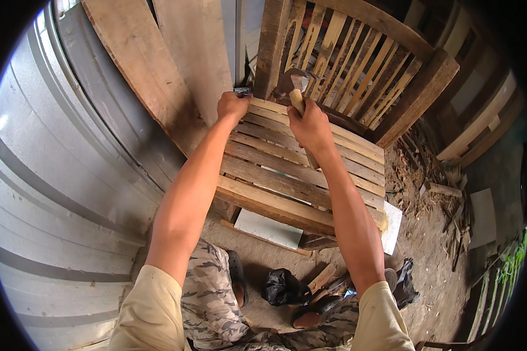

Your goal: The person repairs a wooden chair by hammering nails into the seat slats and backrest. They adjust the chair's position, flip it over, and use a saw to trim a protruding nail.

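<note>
My right hand (pixel 311 127) is wrapped round the wooden handle of a hammer (pixel 297 100), its metal head raised above the rear slats of a wooden slatted seat (pixel 281 153). At the seat's far left corner, my left hand (pixel 233 107) is closed with its fingers pressed together. A small dark and silvery thing (pixel 242 91) shows at its fingertips, too small to make out. Behind the hammer stands a backrest (pixel 357 64) of upright slats between thick posts.
Wide wooden boards (pixel 140 64) lean at the left, beside a corrugated metal wall (pixel 58 193). Wood scraps (pixel 442 188) litter the dirt floor at right. A black plastic bag (pixel 286 286) lies by my feet, and a white panel (pixel 269 228) is under the seat.
</note>
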